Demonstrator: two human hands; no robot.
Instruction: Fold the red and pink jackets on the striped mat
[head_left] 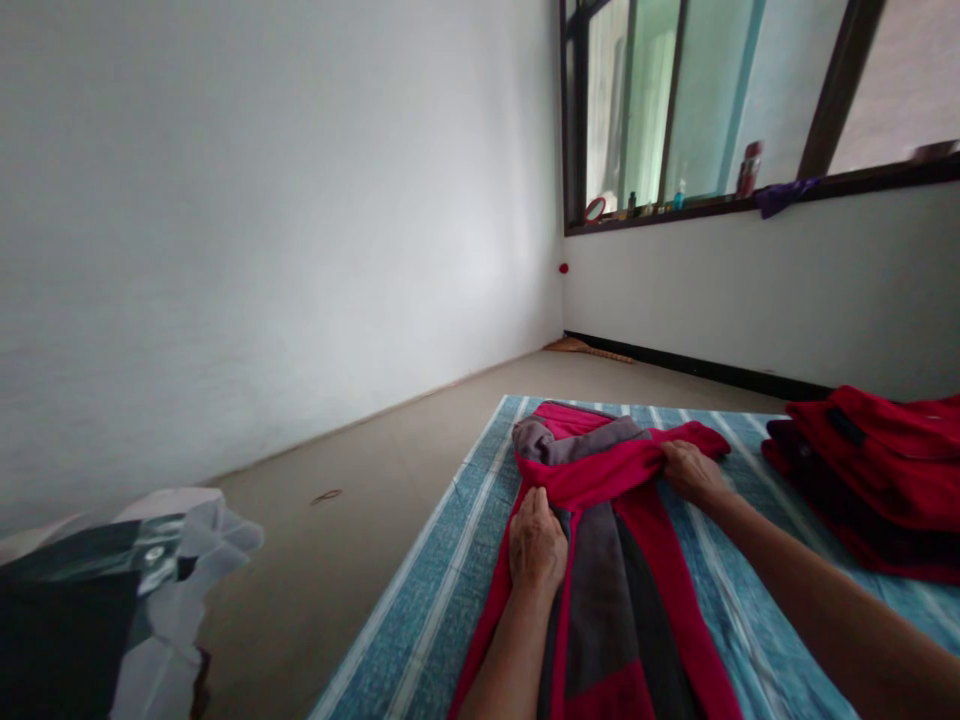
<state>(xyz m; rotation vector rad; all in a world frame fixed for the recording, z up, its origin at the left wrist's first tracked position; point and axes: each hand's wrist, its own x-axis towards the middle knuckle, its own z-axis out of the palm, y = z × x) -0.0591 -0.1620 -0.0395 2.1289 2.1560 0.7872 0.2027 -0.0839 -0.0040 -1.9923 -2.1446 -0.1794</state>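
Note:
A pink and grey jacket point(600, 560) lies lengthwise on a blue striped sheet point(427, 560), its collar end away from me. One pink sleeve is laid across its upper part. My left hand point(538, 540) grips the near edge of that sleeve at the jacket's left side, fingers curled over the fabric. Farther right, my right hand point(691, 470) pinches the same sleeve near its cuff end, which sticks out past the jacket's right side. The fingertips of both hands are partly hidden in the cloth.
Folded red and dark garments point(885, 470) are stacked on the right of the sheet. A dark and white plastic bag point(157, 590) lies at lower left on the floor point(300, 560). Bottles and a round mirror point(595, 209) line the window sill. A broom point(589, 348) rests in the corner.

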